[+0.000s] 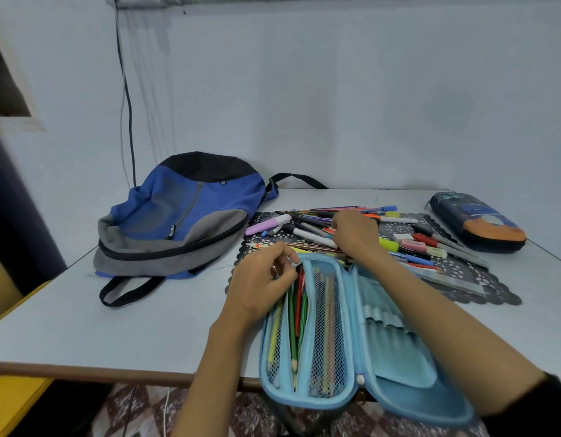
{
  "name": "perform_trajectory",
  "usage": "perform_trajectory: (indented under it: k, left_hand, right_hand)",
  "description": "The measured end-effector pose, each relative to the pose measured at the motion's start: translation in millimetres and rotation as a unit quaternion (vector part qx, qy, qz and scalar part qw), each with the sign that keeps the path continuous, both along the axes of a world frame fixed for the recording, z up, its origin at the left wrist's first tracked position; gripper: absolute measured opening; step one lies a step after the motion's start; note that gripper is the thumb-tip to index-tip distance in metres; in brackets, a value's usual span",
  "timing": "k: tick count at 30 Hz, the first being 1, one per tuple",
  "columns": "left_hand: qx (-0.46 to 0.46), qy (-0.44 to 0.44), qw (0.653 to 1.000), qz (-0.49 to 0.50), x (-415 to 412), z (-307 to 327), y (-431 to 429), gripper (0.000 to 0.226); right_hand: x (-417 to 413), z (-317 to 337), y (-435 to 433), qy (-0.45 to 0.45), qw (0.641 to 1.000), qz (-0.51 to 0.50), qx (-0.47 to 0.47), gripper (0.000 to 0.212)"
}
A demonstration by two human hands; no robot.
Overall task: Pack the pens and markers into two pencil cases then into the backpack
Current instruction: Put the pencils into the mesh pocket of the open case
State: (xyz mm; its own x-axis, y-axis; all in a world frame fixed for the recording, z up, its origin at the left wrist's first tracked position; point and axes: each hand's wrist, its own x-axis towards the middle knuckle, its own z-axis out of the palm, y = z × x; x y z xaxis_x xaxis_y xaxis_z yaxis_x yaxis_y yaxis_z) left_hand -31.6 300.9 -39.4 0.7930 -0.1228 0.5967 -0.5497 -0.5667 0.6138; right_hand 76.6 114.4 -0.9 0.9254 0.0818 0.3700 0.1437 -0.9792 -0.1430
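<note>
An open light-blue pencil case (396, 370) lies at the table's near edge, with pencils and pens behind its mesh pockets. My left hand (260, 282) pinches the top of the case's left mesh pocket, beside a red pen (300, 285). My right hand (355, 233) reaches over the case into the pile of pens and markers (307, 228) on a dark lace mat (462, 279); its fingers curl on a white marker. A second, dark blue and orange pencil case (476, 222) lies shut at the far right. The blue and grey backpack (178, 216) lies flat at the left.
The table (99, 326) stands against a pale wall; its front edge runs just under the open case. A black cable (128, 99) hangs down the wall behind the backpack. The backpack's strap loop (128, 290) sprawls toward me. Yellow furniture (14, 402) sits low left.
</note>
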Motion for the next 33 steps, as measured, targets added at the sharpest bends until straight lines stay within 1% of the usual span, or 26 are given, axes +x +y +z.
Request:
perform_trajectory:
  k: [2,4,7,11,15,17,18,20,21,22,24,25,27,28,29,30,31,33]
  left_hand:
    - [0.0,0.0,1.0,-0.002,0.2,0.0,0.2,0.012]
    - [0.001,0.0,1.0,-0.005,0.6,0.2,0.3,0.013]
    - [0.005,0.0,1.0,-0.003,2.2,-0.3,1.9,0.013]
    - [-0.001,0.005,1.0,-0.006,1.5,-0.7,0.0,0.012]
    - [-0.005,0.009,1.0,0.0,1.7,-0.9,0.1,0.012]
    - [-0.008,0.01,1.0,0.0,1.3,-1.1,0.3,0.012]
    - [-0.01,0.011,1.0,-0.001,1.0,-1.2,0.2,0.012]
    - [-0.011,0.012,1.0,-0.005,0.8,-0.7,0.1,0.012]
    - [-0.011,0.011,1.0,-0.006,0.9,-0.5,0.2,0.012]
    - [-0.009,0.01,1.0,-0.007,1.3,-0.5,0.6,0.012]
    - [-0.003,0.009,1.0,-0.006,2.4,-1.2,1.5,0.012]
    - [-0.001,0.009,1.0,-0.005,2.6,-1.5,1.6,0.012]
    - [-0.002,0.011,1.0,-0.005,3.1,-1.8,1.3,0.012]
    - [-0.003,0.012,1.0,-0.005,3.2,-1.9,1.2,0.012]
    - [-0.004,0.013,1.0,-0.005,3.2,-1.8,1.0,0.012]
    - [-0.005,0.014,1.0,-0.005,3.0,-1.9,1.2,0.012]
    - [-0.006,0.015,1.0,-0.006,3.3,-1.8,0.9,0.012]
    - [-0.007,0.016,1.0,-0.008,3.5,-1.6,1.4,0.012]
  right_hand:
    - [7.7,-5.4,-5.7,0.005,0.999,-0.019,-0.032,0.023]
    - [12.8,-11.0,-8.6,-0.009,0.999,-0.022,-0.033,0.024]
    - [15.0,-15.6,-7.2,-0.003,0.999,-0.013,-0.052,0.019]
    - [15.1,-15.8,-10.5,0.006,0.999,-0.01,-0.049,0.025]
    - [14.8,-16.1,-7.7,-0.006,0.999,-0.012,-0.03,0.014]
    - [13.9,-16.1,-8.6,-0.011,1.0,-0.013,-0.001,0.013]
    - [13.6,-15.4,-9.9,-0.014,0.999,-0.013,0.03,0.013]
    - [12.2,-11.0,-12.1,-0.034,0.989,0.0,0.142,0.012]
    - [11.7,-7.6,-12.9,-0.047,0.974,0.019,0.22,0.01]
    - [11.5,-3.5,-13.7,-0.063,0.949,0.041,0.305,0.008]
    - [8.6,7.6,-13.9,-0.09,0.881,0.072,0.459,0.005]
    - [5.5,14.4,-13.4,-0.105,0.845,0.086,0.517,0.005]
    - [-3.0,29.5,-11.7,-0.144,0.775,0.118,0.604,0.003]
    - [-7.0,36.7,-10.7,-0.157,0.745,0.129,0.635,0.001]
    - [-10.5,42.4,-9.5,-0.16,0.724,0.133,0.658,0.003]
    - [-13.4,46.5,-7.9,-0.145,0.711,0.135,0.675,0.004]
    - [-15.9,49.2,-6.2,-0.113,0.707,0.134,0.685,0.003]
    - [-24.0,50.1,0.2,-0.011,0.722,0.135,0.678,0.005]
